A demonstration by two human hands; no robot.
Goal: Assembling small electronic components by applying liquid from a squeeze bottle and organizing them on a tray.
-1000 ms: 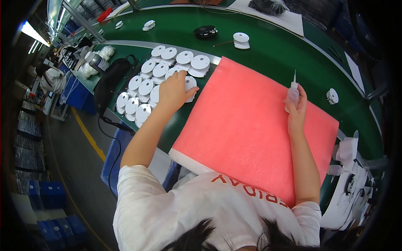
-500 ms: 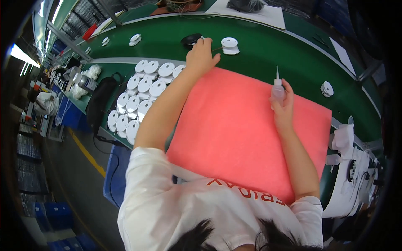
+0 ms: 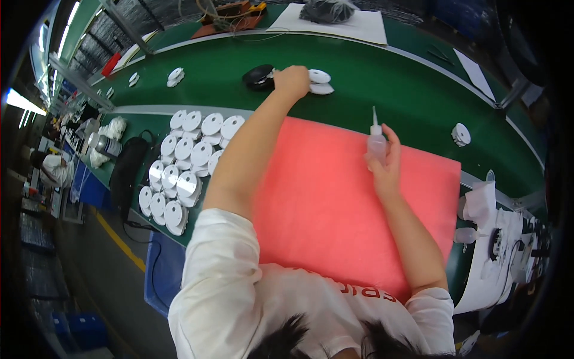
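Reaching for a disc on the green belt, nozzle bottle ready

Pink foam mat (image 3: 347, 197) lies bare beneath both arms; left hand (image 3: 291, 79) closes on a white disc (image 3: 318, 82) (grip partly hidden); right hand (image 3: 385, 158) clamps a small nozzle bottle (image 3: 376, 140); white discs (image 3: 182, 167) wait leftward.

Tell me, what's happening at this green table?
A person leans over a pink foam mat on the green belt. The left hand reaches beyond the mat to white round parts beside a black round piece. The right hand holds a small clear squeeze bottle, nozzle up, over the mat. A batch of white discs lies in rows to the left.
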